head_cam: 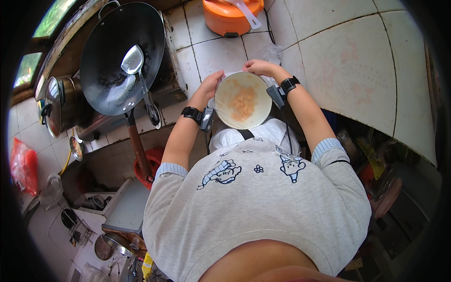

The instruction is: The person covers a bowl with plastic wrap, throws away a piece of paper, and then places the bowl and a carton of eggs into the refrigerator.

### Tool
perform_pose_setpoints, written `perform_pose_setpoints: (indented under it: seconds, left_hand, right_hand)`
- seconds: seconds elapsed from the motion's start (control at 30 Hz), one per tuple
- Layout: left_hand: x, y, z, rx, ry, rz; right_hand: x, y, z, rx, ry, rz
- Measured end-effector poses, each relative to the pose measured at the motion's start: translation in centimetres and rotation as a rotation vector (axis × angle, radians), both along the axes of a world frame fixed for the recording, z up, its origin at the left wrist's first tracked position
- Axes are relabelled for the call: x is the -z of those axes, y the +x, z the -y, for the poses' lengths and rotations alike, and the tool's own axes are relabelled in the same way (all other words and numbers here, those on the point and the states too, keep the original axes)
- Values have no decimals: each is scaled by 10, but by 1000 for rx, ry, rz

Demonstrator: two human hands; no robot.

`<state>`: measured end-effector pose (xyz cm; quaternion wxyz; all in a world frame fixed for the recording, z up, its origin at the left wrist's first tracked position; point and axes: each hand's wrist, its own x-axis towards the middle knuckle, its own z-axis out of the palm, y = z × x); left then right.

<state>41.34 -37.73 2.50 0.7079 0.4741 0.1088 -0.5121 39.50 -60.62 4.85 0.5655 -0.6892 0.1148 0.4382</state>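
A pale round bowl (262, 109) sits close in front of my body, at the counter's near edge. Clear plastic film (225, 102) is stretched over its mouth, and light orange-brown food (242, 102) shows through it. My left hand (212, 84) pinches the film at the bowl's far left rim. At the far right rim, my right hand (260, 67) has its fingers closed on the film's edge. Loose film bunches behind the right hand. Most fingertips are small or partly hidden.
Left on the stove stands a large black wok (105, 53) holding a metal spatula (134, 60); its wooden handle (135, 146) juts toward me. A lidded pot (63, 102) stands beyond. An orange rice cooker (229, 17) with a white rice paddle (248, 14) sits on the tiled counter (347, 60).
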Motion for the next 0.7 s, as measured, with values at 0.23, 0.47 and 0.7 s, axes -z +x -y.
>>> perform_pose_setpoints:
  seconds: [0.23, 0.47, 0.7]
  left_hand:
    - [0, -1, 2, -104, -73, -99]
    - [4, -2, 1, -146, -97, -101]
    - [-6, -2, 6, -77, -96, -127]
  right_hand:
    - [1, 0, -1, -32, -54, 42]
    - [-3, 0, -5, -38, -65, 49]
    - [-4, -2, -3, 1, -31, 61]
